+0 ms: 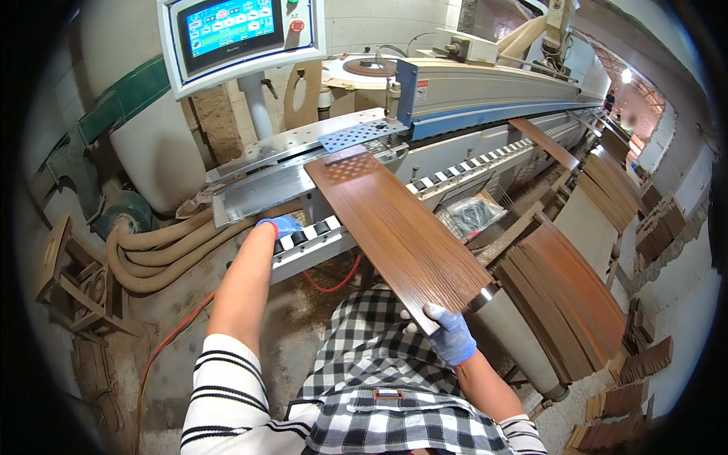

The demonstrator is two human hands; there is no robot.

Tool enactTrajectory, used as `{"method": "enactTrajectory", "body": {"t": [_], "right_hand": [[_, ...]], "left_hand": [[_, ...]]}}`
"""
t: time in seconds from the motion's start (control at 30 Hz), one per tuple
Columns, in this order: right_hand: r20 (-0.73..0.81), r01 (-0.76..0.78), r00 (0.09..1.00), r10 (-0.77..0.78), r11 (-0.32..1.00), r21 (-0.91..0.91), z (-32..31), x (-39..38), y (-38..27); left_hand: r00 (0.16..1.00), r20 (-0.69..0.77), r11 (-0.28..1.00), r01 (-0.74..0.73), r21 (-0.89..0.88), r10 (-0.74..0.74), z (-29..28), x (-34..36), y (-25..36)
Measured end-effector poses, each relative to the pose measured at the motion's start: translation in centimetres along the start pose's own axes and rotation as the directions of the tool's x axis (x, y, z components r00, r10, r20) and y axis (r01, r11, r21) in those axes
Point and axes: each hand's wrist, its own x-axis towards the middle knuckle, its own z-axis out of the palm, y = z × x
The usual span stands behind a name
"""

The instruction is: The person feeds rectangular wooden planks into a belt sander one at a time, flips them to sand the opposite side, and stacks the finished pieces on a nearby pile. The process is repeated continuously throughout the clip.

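Stretching across my remote view, the machine (pixel 478 95) carries a black-and-white roller rail (pixel 311 244); the brown board (pixel 398 224) slants across it, near end pinched in the right hand (pixel 451 337). Beside the rail is the left hand (pixel 283 226); I cannot tell its grip.

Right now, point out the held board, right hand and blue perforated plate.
Held board (pixel 400 229): head view, middle of its top face.
Right hand (pixel 453 338): head view, back of the gloved hand.
Blue perforated plate (pixel 353 136): head view, middle of its top.
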Motion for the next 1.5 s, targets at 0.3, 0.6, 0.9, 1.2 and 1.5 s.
{"method": "enactTrajectory", "body": {"t": [0.3, 0.6, 0.9, 1.2, 1.5], "right_hand": [[0.01, -0.12, 0.993, 0.121, 0.99, -0.075, 3.8, 3.4, 3.6], [-0.114, -0.01, 0.993, 0.012, 1.0, 0.023, 4.5, 4.0, 5.3], [-0.244, 0.062, 0.969, -0.04, 0.995, 0.083, 2.3, 5.3, 3.4], [-0.4, 0.133, 0.909, -0.115, 0.991, 0.018, -1.7, 7.5, -0.5], [-0.495, 0.167, 0.854, -0.158, 0.986, -0.027, -7.8, 10.5, -5.6]], "left_hand": [[0.996, -0.028, 0.966, -0.08, 0.246, 0.09, -0.1, 0.6, 0.4], [0.969, 0.009, 0.921, -0.236, 0.311, 0.245, -0.5, 2.1, -1.6], [0.988, -0.032, 0.984, -0.149, 0.096, 0.153, 0.0, -1.1, 1.1], [0.975, -0.068, 0.963, -0.196, 0.183, 0.211, 0.0, 4.1, -3.4], [0.998, -0.022, 0.998, -0.06, 0.028, 0.061, 0.0, 1.2, -0.7]]}}
